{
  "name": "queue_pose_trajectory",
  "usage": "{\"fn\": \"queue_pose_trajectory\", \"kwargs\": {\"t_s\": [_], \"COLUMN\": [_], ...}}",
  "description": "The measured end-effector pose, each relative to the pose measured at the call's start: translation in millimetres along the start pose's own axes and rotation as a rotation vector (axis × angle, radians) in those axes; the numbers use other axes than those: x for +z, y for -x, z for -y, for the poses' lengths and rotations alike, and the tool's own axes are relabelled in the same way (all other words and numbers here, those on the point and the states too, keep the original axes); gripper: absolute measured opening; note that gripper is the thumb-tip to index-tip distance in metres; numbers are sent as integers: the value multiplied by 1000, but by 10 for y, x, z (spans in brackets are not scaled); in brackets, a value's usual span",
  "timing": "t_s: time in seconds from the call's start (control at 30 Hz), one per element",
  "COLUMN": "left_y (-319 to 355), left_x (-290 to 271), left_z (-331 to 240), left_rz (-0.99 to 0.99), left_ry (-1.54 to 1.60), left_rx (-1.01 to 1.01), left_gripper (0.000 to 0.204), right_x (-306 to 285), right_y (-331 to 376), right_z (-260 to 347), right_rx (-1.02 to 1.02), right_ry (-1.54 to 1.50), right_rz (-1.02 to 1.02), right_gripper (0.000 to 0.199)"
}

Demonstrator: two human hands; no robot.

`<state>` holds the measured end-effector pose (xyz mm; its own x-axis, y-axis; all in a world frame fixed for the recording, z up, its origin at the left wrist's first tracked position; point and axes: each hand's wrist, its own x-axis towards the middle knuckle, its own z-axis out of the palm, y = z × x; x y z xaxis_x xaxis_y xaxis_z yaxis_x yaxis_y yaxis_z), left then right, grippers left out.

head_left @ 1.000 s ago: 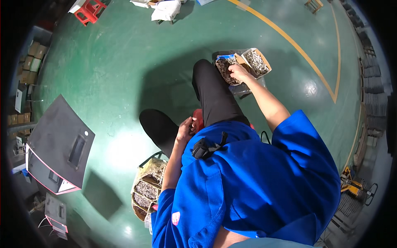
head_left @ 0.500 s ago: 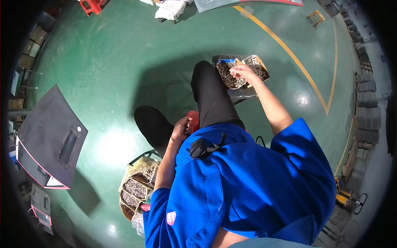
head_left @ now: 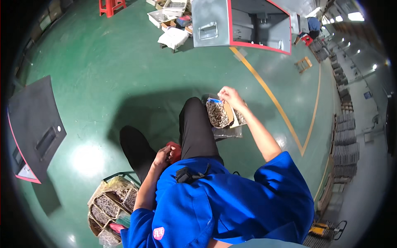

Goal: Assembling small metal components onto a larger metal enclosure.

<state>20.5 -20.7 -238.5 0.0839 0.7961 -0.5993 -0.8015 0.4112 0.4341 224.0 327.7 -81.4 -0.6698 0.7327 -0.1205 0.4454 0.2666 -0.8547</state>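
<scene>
My right hand (head_left: 231,97) is over the far edge of an open box (head_left: 234,120) of small metal parts (head_left: 218,114), beside a blue strip (head_left: 214,100) on its rim. The fingertips are pinched together, and what they hold, if anything, is too small to make out. A light divider splits the box into compartments, and my forearm partly covers the right one. Down by my lap, my left hand (head_left: 163,157) is closed on a red plastic bag (head_left: 175,151), partly hidden behind the fingers and thigh.
Left of me stands a sectioned container (head_left: 108,203) of small parts. A dark metal cabinet (head_left: 35,120) is at far left, and a grey cabinet with red edges (head_left: 211,25) lies ahead. Trays (head_left: 159,18), a red stool (head_left: 111,7) and a wooden stool (head_left: 304,65) stand farther off.
The view has tilted up, showing more of the workshop ahead. My right hand has shifted from the middle of the box to its far edge. My left hand stays at the red bag.
</scene>
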Motion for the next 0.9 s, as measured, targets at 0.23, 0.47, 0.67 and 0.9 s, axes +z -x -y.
{"fn": "queue_pose_trajectory", "kwargs": {"t_s": [0.23,0.47,0.67,0.9], "left_y": [-72,-6,33,-25], "left_x": [-104,-56,-69,-101], "left_z": [77,59,-9,24], "left_rz": [13,18,49,61], "left_ry": [5,15,27,52], "left_rx": [14,87,152,138], "left_gripper": [24,25,25,27], "right_x": [-890,-1297,-746,-705], "right_y": [-665,-1680,-1940,-1828], "right_z": [1982,2912,2480,2090], "right_rx": [-518,-745,-869,-1167], "right_ry": [309,763,1191,1425], "right_rz": [-88,-351,-162,-2], "right_gripper": [10,14,11,7]}}
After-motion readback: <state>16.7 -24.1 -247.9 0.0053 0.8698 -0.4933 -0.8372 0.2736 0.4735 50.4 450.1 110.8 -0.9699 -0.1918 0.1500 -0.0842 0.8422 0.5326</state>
